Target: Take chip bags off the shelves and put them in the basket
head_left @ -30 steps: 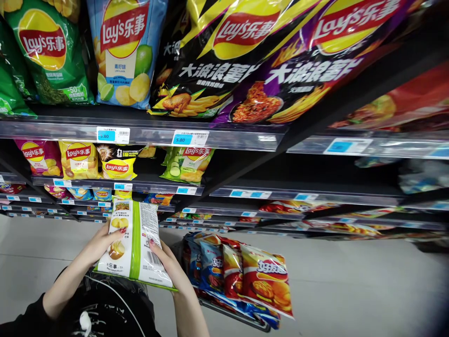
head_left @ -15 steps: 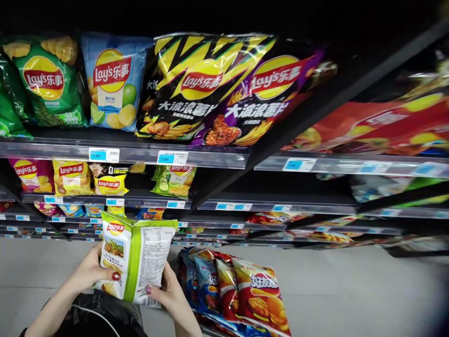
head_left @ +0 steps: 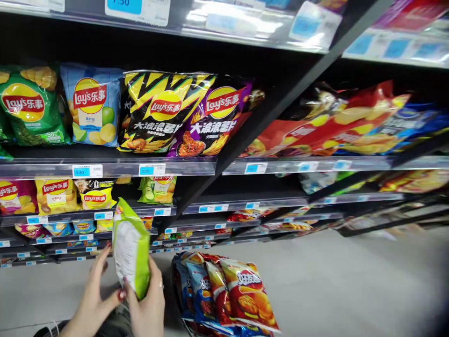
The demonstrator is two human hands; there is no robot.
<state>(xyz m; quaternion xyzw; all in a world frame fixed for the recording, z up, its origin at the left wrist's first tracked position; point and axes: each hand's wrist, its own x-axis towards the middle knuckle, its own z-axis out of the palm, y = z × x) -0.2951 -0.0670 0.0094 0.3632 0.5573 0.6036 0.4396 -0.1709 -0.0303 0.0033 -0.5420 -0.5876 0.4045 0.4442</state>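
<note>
A green and white bag of chips is held upright in front of my lower body, turned so its edge and white printed back show. My right hand is closed around its lower right side, thumb on the white back and fingers behind the green side. My left hand is beside the bag on the left, with thumb and fingers spread apart. Its fingertips are close to the bag; whether they touch it is not clear.
Chip bags such as a blue one and a black-yellow one line the shelf ahead, above a clear price rail. More stocked shelves lie below. Several red and blue snack bags stand in a low container on the grey floor.
Both hands held the bag with its back facing me. Now it is turned edgewise in my right hand, and my left fingers have come away. The view has shifted right and up.
</note>
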